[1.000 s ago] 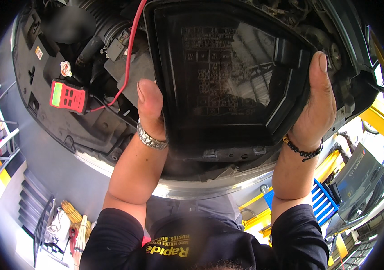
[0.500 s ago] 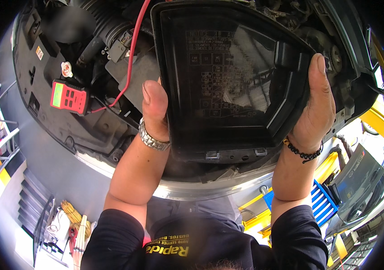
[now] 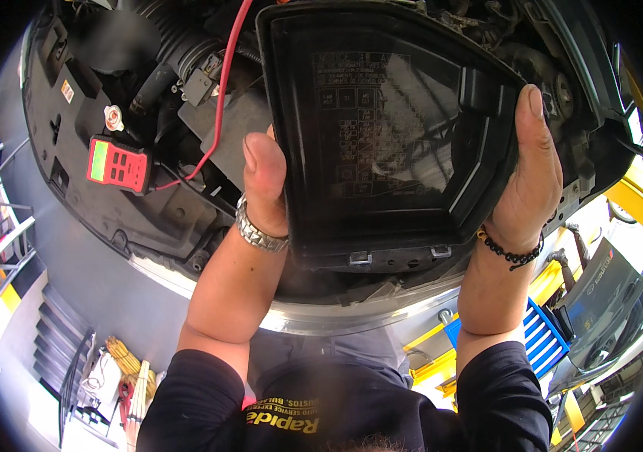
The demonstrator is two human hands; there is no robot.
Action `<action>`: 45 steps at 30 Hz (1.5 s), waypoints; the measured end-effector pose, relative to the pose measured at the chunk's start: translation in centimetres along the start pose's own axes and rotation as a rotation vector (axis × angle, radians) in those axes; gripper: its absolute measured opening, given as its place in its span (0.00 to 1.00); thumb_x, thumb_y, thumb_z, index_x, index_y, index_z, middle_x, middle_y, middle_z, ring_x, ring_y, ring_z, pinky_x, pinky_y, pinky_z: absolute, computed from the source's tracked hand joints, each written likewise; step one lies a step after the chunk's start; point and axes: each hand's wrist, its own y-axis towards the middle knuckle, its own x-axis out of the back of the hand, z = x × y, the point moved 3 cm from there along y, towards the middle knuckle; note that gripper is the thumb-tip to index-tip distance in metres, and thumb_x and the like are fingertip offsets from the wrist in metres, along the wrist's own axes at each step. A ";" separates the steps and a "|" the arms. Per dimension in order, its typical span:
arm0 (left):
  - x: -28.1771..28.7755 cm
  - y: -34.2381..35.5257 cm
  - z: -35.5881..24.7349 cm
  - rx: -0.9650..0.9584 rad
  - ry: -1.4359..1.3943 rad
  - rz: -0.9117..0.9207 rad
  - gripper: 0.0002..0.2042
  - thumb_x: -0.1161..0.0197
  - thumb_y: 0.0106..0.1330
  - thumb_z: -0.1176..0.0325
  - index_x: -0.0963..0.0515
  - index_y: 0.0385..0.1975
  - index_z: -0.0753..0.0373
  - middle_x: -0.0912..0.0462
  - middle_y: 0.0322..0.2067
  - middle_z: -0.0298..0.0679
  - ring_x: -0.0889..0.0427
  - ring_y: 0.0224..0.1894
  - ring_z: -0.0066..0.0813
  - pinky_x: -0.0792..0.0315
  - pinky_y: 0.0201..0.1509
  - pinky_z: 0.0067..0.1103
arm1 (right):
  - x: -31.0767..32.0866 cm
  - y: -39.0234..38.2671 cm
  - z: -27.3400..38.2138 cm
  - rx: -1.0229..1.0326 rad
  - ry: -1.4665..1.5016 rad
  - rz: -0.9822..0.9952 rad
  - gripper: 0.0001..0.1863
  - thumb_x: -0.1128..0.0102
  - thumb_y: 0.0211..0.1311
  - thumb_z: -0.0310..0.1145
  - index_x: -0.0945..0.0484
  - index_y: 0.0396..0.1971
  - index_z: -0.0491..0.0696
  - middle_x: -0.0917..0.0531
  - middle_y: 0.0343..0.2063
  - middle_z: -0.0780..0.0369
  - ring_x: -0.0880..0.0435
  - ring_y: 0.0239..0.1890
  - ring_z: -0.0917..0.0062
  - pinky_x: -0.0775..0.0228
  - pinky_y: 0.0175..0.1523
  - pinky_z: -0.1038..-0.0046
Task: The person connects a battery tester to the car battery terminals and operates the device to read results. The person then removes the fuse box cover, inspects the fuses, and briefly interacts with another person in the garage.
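Between my hands is a black plastic fuse box cover (image 3: 412, 226), its hollow inner side with a printed fuse diagram turned up toward me. My left hand (image 3: 265, 177) grips its left edge, thumb outside and the other fingers hidden beneath or behind it. At the right edge, my right hand (image 3: 525, 173) presses with the thumb up along the rim, its fingers also out of sight. Two small clips (image 3: 360, 258) show on the cover's near edge. The cover is held over the open engine bay, hiding what lies under it.
A red handheld tester (image 3: 118, 164) with a lit screen rests on the front panel at left, near a round radiator cap (image 3: 113, 117). A thick red cable (image 3: 223, 90) runs through the bay. The car's front edge (image 3: 321, 318) is close to my body. A blue rack (image 3: 544, 339) stands lower right.
The cover and both hands stay nearly in place. Glare on the cover's inner face has shifted and weakened, and the whole view has moved slightly.
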 end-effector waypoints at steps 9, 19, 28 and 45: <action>0.2 0.1 0.2 -0.040 0.000 -0.026 0.58 0.49 0.56 0.21 0.42 0.69 0.74 0.29 0.63 0.55 0.22 0.60 0.45 0.22 0.61 0.37 | 0.9 0.2 -0.5 0.085 -0.011 -0.012 0.18 0.51 0.77 0.35 0.22 0.56 0.38 0.15 0.48 0.55 0.13 0.46 0.74 0.19 0.51 0.75; 0.9 -0.6 0.6 -0.104 -0.368 -0.035 0.47 0.50 0.65 0.28 0.33 0.62 0.74 0.19 0.52 0.51 0.16 0.48 0.39 0.17 0.51 0.32 | 0.4 0.9 -0.1 -0.031 -0.094 0.083 0.25 0.55 0.79 0.41 0.26 0.60 0.36 0.19 0.56 0.52 0.17 0.55 0.71 0.23 0.58 0.75; 0.7 -0.4 0.5 -0.167 -0.379 0.010 0.42 0.53 0.68 0.30 0.29 0.57 0.71 0.17 0.45 0.46 0.15 0.42 0.35 0.17 0.46 0.30 | -2.2 1.3 0.5 0.160 -0.280 0.266 0.28 0.68 0.81 0.42 0.32 0.64 0.36 0.21 0.57 0.52 0.21 0.60 0.71 0.31 0.66 0.72; 0.7 -0.5 0.8 -0.066 -0.220 -0.039 0.44 0.52 0.66 0.28 0.39 0.67 0.64 0.29 0.59 0.49 0.24 0.57 0.43 0.24 0.58 0.40 | -1.7 0.5 0.8 0.080 -0.308 0.095 0.26 0.60 0.80 0.44 0.26 0.60 0.38 0.15 0.47 0.57 0.15 0.46 0.78 0.24 0.51 0.81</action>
